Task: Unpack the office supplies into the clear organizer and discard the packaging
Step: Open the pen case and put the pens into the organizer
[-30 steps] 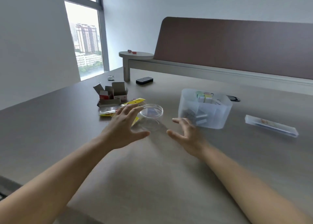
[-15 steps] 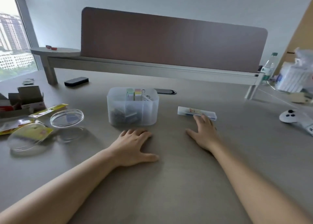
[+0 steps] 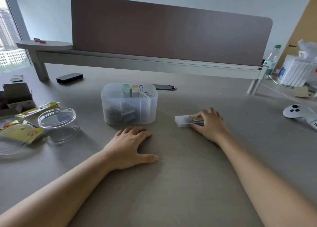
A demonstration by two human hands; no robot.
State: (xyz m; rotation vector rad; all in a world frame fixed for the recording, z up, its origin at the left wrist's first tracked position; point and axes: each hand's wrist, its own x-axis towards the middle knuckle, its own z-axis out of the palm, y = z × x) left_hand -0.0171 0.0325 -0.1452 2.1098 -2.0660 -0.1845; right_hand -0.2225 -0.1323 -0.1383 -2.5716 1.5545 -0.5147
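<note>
Two forearms outstretched: left hand [image 3: 127, 145] flat, fingers spread; right hand [image 3: 210, 123] fingers curled around clear packet [image 3: 186, 120].

Looks like an office to me. I see a long grey bench [image 3: 171, 183] with a brown privacy divider [image 3: 168, 32] on a metal rail, and a cable grommet [image 3: 165, 87] set in the top. Window [image 3: 8, 38] on the left shows high-rise towers. Small stationery sits sorted in a clear organizer [image 3: 129, 105].
</note>
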